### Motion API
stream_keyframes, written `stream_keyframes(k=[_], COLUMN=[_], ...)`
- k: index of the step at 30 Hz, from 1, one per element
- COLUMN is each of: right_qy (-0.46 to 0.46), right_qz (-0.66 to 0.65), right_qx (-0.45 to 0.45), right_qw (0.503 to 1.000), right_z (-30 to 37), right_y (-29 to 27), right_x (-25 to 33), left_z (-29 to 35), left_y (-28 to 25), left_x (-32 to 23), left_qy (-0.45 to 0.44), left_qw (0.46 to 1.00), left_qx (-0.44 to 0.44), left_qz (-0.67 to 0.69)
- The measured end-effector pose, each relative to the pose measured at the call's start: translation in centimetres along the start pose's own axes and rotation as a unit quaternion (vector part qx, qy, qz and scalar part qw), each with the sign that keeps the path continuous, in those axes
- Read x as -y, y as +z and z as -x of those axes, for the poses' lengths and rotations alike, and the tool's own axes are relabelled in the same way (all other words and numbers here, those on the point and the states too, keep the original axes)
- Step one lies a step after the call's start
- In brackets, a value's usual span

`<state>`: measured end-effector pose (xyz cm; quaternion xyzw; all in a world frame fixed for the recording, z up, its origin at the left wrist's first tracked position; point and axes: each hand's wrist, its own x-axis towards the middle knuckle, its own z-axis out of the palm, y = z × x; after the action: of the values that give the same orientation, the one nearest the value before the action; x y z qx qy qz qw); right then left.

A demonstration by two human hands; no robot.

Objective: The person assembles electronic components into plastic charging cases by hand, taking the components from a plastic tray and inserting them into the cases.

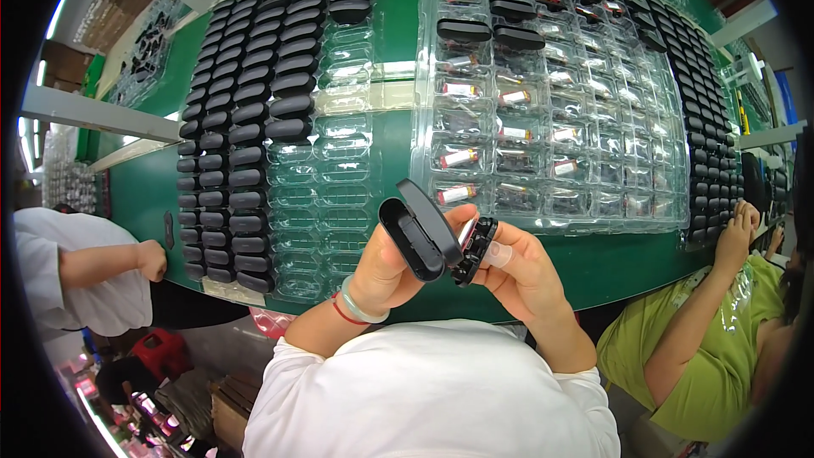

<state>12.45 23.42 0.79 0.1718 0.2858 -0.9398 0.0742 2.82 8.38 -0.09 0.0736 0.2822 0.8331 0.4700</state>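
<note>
My left hand (379,278) is closed around an oblong black earbud charging case (407,242), whose lid (431,222) stands open. The hollow of its lower shell faces up and looks bare inside. Close beside it, my right hand (527,276) grips a black inner insert (477,254) between thumb and fingers. A pale, reddish-edged piece, probably a battery, shows at the insert's left side, next to the lid. Insert and case are very near each other; I cannot tell whether they touch. A finger cot (498,255) covers one fingertip of my right hand.
Ahead lies a clear plastic tray (543,226) with small red-and-white battery-like parts and a few black cases. To the left, another clear tray (343,171) carries rows of closed black cases (246,178). People sit at both sides, a fist (153,260) resting on the green table (390,140).
</note>
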Motion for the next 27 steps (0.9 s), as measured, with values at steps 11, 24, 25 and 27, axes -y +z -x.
stream_keyframes(k=[11, 24, 25, 27], right_qy=[-0.555, -0.585, -0.588, -0.589], right_qz=[0.608, 0.782, 0.778, 0.776], right_qx=[-0.066, -0.012, -0.014, -0.016], right_qw=[0.564, 0.216, 0.221, 0.222], right_z=[-1.4, -0.7, -0.6, -0.3], right_y=[-0.5, -1.3, -1.3, -1.5], right_x=[-2.4, -0.6, -0.4, -0.2], left_z=[0.1, 0.1, -0.1, -0.2], left_y=[-1.3, -0.4, -0.2, -0.1], left_x=[1.4, 0.6, 0.4, -0.1], left_qy=[0.020, -0.005, -0.005, 0.042], left_qw=[0.997, 0.995, 0.995, 0.999], left_qx=[0.023, 0.031, 0.033, -0.007], left_qz=[0.077, 0.094, 0.096, 0.026])
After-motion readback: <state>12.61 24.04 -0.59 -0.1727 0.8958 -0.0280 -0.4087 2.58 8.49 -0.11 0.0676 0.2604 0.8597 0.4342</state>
